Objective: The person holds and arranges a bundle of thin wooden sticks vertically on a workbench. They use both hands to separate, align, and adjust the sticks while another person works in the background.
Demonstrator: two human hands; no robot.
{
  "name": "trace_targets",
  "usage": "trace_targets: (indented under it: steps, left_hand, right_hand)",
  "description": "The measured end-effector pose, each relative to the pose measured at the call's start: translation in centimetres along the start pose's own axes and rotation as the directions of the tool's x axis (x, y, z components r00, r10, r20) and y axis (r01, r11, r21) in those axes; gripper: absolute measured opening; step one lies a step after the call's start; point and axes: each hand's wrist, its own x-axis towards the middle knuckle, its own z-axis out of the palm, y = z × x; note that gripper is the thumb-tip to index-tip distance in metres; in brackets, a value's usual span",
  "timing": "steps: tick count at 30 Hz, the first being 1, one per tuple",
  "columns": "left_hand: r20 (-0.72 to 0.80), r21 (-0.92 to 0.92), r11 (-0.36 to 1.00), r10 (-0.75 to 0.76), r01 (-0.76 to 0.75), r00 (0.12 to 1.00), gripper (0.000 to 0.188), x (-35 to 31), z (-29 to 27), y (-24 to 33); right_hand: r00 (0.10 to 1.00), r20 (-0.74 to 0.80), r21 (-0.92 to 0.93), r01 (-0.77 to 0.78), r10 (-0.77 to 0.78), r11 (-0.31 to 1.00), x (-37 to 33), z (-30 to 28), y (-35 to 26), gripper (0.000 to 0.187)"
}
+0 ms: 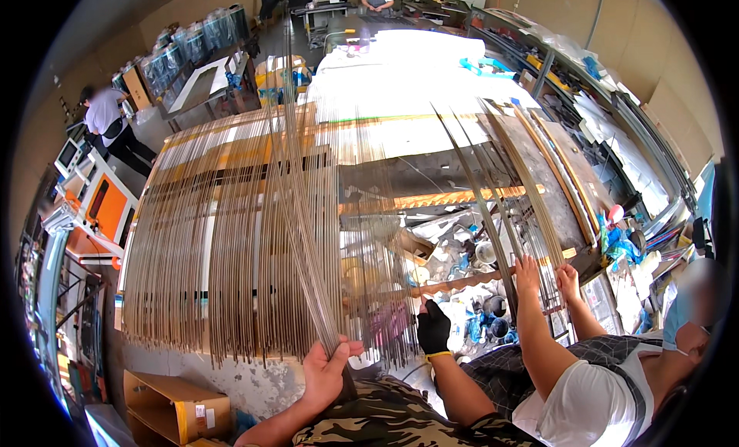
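- My left hand (pixel 327 370), bare, at the lower centre of the frame, is closed around the lower end of a bundle of thin rods (pixel 304 247), thumb laid along one side
- The bundle leans up from my grip toward the top centre, crossing over the row of rods (pixel 185 262) that fills the left half of the frame
- My right hand (pixel 435 328), in a black glove that leaves the fingertips bare, is a little right of centre, with a yellow band (pixel 439 355) at the wrist; its fingers are curled, and I cannot tell whether they are clamped on anything
- Just beside that hand is the left end of a wavy-edged wooden bar (pixel 462 281), and a similar upper bar (pixel 454 198) crosses higher up
- Through the gap between the rods I see clutter below, including a pale round container (pixel 485 253)
- On the right of the frame a co-worker's two hands (pixel 528 276) are at the lower ends of other slanting rods (pixel 531 193)
- A white-covered table (pixel 400 70) lies at the top centre, an orange and white machine (pixel 100 201) at the left
- An open cardboard box (pixel 202 418) sits at the lower left
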Motion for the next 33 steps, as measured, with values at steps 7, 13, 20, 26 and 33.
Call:
trace_targets:
  steps: [7, 13, 20, 26, 33]
  left_hand:
    - [-0.004, -0.003, 1.000, -0.021, 0.021, 1.000, 0.017, -0.1, 0.2, 0.1]
    - [-0.005, 0.009, 0.999, -0.031, 0.031, 1.000, 0.017, 0.0, 0.0, 0.1]
    - [0.001, 0.008, 1.000, -0.014, 0.014, 1.000, 0.016, 0.1, 0.0, 0.0]
    - [-0.001, 0.021, 0.999, -0.024, 0.024, 1.000, 0.016, 0.1, 0.1, 0.2]
    - [0.001, 0.012, 1.000, -0.028, 0.028, 1.000, 0.017, 0.2, 0.0, 0.3]
  right_hand:
    - [0.999, 0.001, 0.052, -0.052, 0.052, 0.997, -0.7, -0.2, -0.7, 0.030]
    - [0.991, 0.032, -0.152, -0.124, 0.130, 0.981, 0.1, 0.5, -2.2, 0.020]
    - [0.982, 0.081, -0.254, -0.144, 0.169, 0.956, -0.8, -0.2, -1.8, 0.021]
    - [0.974, 0.141, -0.426, -0.102, 0.178, 0.899, -0.5, -0.2, -1.4, 0.024]
    - [0.962, 0.149, -0.414, -0.148, 0.227, 0.898, -0.5, -0.2, -1.4, 0.023]
